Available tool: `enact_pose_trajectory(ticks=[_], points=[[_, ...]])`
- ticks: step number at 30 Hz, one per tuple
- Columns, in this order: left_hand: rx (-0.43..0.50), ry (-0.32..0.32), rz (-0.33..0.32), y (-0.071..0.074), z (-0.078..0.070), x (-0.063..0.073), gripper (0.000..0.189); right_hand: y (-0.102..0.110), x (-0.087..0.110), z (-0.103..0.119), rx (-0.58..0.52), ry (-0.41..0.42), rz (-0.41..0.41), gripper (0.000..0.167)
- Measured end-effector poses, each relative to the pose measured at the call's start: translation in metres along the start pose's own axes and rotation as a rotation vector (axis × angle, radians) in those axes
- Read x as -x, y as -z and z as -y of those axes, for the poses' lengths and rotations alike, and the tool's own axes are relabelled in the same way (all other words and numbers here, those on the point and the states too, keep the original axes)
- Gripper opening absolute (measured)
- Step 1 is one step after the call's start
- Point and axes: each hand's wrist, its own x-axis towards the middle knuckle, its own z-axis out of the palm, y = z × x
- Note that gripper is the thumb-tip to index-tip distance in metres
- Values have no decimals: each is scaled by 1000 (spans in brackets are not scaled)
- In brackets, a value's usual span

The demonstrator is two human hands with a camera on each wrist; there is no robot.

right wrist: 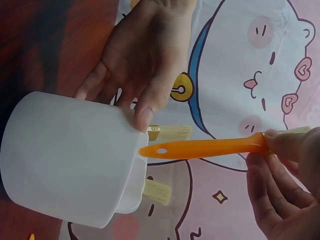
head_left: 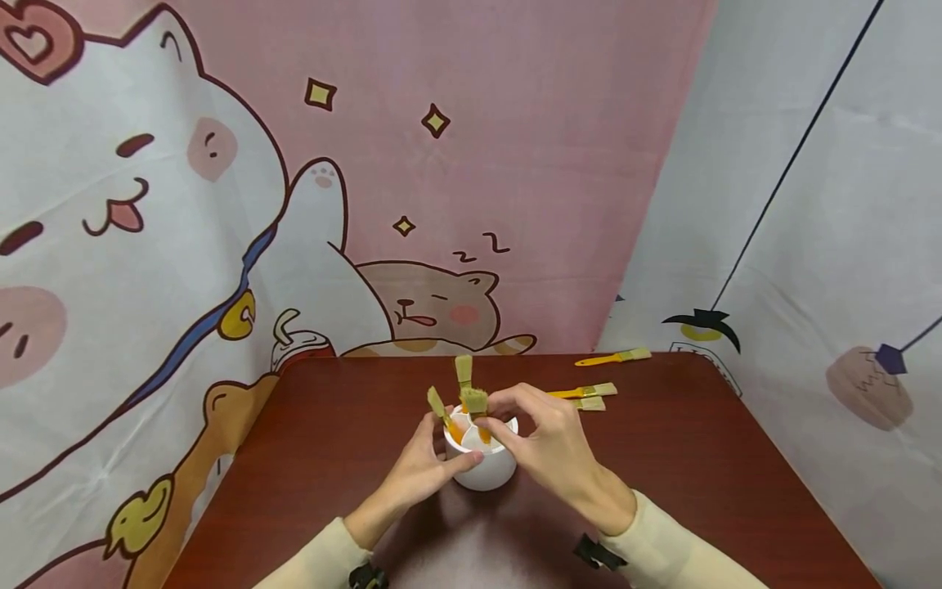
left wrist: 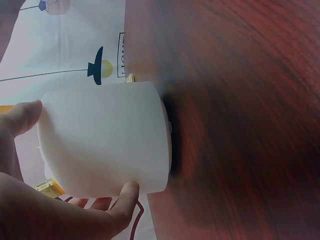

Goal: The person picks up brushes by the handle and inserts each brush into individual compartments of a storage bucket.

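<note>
A dark reddish-brown table [head_left: 338,425] with visible wood grain [left wrist: 260,150] stood before a cartoon-printed backdrop [head_left: 559,164], pink in the middle and creased like cloth. On the left, a large white cat [head_left: 81,164] with pink cheeks [head_left: 212,149] wore a blue collar [head_left: 197,348] and a gold bell [head_left: 237,317] — one paw [head_left: 321,192] raised. Beside it, a brown cat [head_left: 434,294] slept under two letter Zs [head_left: 495,243], with small yellow stars [head_left: 436,121] above. On the right, a pale grey-white panel [head_left: 795,221] showed lamps [head_left: 702,331] drawn hanging from dark lines [head_left: 793,155] — and soft light left a whitish sheen [head_left: 471,564] on the table's near edge
</note>
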Motion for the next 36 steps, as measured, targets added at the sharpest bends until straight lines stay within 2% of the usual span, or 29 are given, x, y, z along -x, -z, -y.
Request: enact_pose_trajectory(ticks=[7,13,16,25,36], points=[[6,-1,2,-1,-1,0,103,-3,1,-6,-15,16,-8,32],[14,-8,4,0,-3,2,102,-14,8,-18,-23,86,14,36],[10,-18,7,1,-3,3,101,-19,14,-26,-21,114,39,35],[40,-18,26,1,-2,4,100,-28,32,-42,-23,115,168,31],[50,-31,10,2,0,4,96,-27,39,-56,27,133,238,26]])
